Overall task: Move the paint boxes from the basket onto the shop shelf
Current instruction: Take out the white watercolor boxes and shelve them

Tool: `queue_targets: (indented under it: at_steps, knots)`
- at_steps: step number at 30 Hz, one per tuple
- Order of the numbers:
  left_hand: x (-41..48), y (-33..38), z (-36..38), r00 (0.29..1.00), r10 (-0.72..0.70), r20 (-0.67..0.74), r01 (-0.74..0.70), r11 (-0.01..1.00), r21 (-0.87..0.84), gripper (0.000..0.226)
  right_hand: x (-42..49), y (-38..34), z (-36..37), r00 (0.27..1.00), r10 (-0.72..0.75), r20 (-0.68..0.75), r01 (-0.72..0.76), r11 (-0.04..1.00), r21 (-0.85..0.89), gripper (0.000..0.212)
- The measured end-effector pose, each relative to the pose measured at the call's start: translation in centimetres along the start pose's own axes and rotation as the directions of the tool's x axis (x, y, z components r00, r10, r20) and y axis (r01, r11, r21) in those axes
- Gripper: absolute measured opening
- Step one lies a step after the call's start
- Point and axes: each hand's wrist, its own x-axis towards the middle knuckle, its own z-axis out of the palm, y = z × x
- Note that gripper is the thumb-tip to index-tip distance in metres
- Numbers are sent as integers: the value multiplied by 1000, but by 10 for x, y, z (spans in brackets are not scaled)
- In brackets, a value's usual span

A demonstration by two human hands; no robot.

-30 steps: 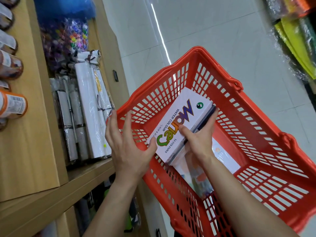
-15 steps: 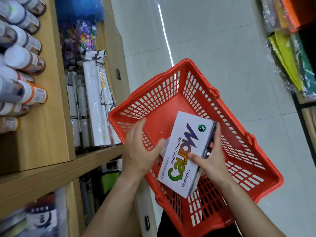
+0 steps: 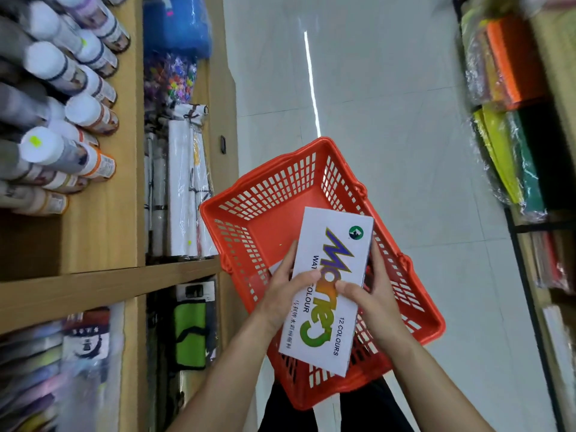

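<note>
A white water colour paint box (image 3: 330, 275) with a purple, orange and green logo is held flat above the red plastic basket (image 3: 265, 219). My left hand (image 3: 283, 294) grips its left edge with the thumb on top. My right hand (image 3: 371, 294) grips its right edge, thumb across the printed face. The basket sits low on the floor beside the wooden shop shelf (image 3: 103, 275). A bit of another white pack (image 3: 276, 268) shows in the basket under my left hand; the rest of the basket's contents are hidden by the box.
The wooden shelf on the left holds paint bottles (image 3: 62, 120) lying on their sides, wrapped white rolls (image 3: 184, 188) and bagged goods below. Coloured paper packs (image 3: 505, 120) fill the right-hand shelf. White tiled floor (image 3: 374, 104) runs between.
The box has come up out of the basket and nearer to me, and both hands now grip it at its sides. The view has tilted upward, showing more of the shelf bottles.
</note>
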Motion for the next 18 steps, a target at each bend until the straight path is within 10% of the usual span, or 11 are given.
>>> queue_targets:
  at_steps: [18]
  knots:
    - [-234,59,76,749,437,-499,-573,804,-156,63,-102,-142,83,798,-6,603,-16,999,30,79]
